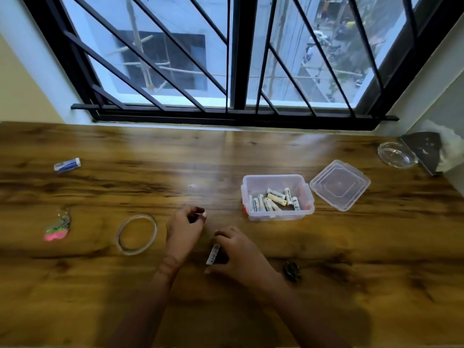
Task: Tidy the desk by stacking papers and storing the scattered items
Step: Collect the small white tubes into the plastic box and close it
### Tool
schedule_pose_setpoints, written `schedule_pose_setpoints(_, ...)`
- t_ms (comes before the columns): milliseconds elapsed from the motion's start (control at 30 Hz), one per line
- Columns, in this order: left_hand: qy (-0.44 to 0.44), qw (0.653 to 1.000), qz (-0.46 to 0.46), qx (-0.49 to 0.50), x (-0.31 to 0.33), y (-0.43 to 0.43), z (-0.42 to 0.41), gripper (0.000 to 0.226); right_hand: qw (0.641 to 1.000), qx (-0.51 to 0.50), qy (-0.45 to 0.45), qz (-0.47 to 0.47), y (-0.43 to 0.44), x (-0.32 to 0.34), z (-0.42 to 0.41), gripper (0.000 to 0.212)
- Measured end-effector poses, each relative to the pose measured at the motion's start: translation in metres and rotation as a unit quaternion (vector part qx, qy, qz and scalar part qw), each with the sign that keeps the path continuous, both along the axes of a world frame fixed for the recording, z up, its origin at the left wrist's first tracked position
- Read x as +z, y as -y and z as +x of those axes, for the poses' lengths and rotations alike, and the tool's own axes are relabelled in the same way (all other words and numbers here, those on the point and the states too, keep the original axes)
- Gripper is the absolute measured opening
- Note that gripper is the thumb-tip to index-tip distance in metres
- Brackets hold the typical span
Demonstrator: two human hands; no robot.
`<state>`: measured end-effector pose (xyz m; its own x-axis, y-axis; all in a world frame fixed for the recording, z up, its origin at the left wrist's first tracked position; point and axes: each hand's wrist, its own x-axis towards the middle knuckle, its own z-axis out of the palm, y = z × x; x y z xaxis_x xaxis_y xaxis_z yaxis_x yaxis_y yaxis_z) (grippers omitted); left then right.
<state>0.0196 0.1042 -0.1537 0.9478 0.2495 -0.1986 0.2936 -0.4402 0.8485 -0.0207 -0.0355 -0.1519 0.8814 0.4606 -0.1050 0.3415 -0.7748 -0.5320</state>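
on the desk [100,297] | right hand [242,256] grip pinching a battery [213,254] | left hand [184,228] grip curled, cannot tell on what

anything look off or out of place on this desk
The clear plastic box of white batteries sits open, its clear square lid lying on the wooden desk to its right. One white battery is outside it, gripped by the right hand.

The brown wooden counter [100,297] bore a clear plastic box [277,216], its square clear lid [340,184] just beside, a round glass dish [398,154], a clear ring [155,231], a pink-green keychain [57,228], a blue-white eraser [67,165] and a small dark clip [292,271].
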Motion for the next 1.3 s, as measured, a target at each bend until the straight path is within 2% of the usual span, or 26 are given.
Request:
schedule_pose_setpoints(100,-0.002,1.0,-0.012,-0.002,-0.002,-0.004,-0.003,0.014,1.0,-0.007,0.017,0.017,-0.003,-0.001,0.0,0.047)
schedule_pose_setpoints(233,-0.002,1.0,-0.01,-0.006,-0.002,-0.005,0.0,0.015,0.996,-0.041,0.011,0.08,-0.002,0.003,0.003,0.046)
schedule_pose_setpoints(367,0.024,0.999,0.001,-0.027,0.006,0.005,0.01,0.02,0.978,-0.116,0.083,0.151,0.014,0.024,0.021,0.044)
schedule_pose_setpoints(467,0.036,0.998,0.021,-0.056,0.01,0.019,0.018,0.022,0.962,-0.191,0.11,0.159,0.039,0.036,0.046,0.041)
schedule_pose_setpoints(600,0.04,0.996,0.027,-0.081,0.016,0.043,0.03,0.026,0.964,-0.239,0.041,0.108,0.07,0.031,0.079,0.042)
schedule_pose_setpoints(800,0.021,0.992,0.024,-0.125,0.022,0.065,0.041,0.037,0.981,-0.176,-0.049,0.07,0.076,0.026,0.098,0.052)
schedule_pose_setpoints(900,0.012,0.991,0.02,-0.128,0.023,0.067,0.046,0.039,0.982,-0.166,-0.049,0.08,0.075,0.024,0.1,0.055)
schedule_pose_setpoints(967,0.008,0.992,0.016,-0.127,0.023,0.067,0.049,0.041,0.978,-0.185,-0.019,0.095,0.079,0.025,0.101,0.049)
schedule_pose_setpoints(1067,0.002,0.992,0.012,-0.125,0.022,0.066,0.051,0.041,0.956,-0.245,0.091,0.132,0.094,0.029,0.101,0.031)
schedule_pose_setpoints(1167,-0.008,0.992,0.004,-0.122,0.022,0.067,0.054,0.042,0.903,-0.339,0.191,0.18,0.124,0.029,0.103,0.018)
schedule_pose_setpoints(1233,-0.023,0.993,-0.013,-0.117,0.022,0.068,0.055,0.042,0.877,-0.41,0.194,0.161,0.15,0.018,0.105,0.017)
schedule_pose_setpoints(1300,-0.036,0.993,-0.04,-0.108,0.022,0.069,0.055,0.042,0.876,-0.448,0.137,0.115,0.174,0.003,0.103,0.022)
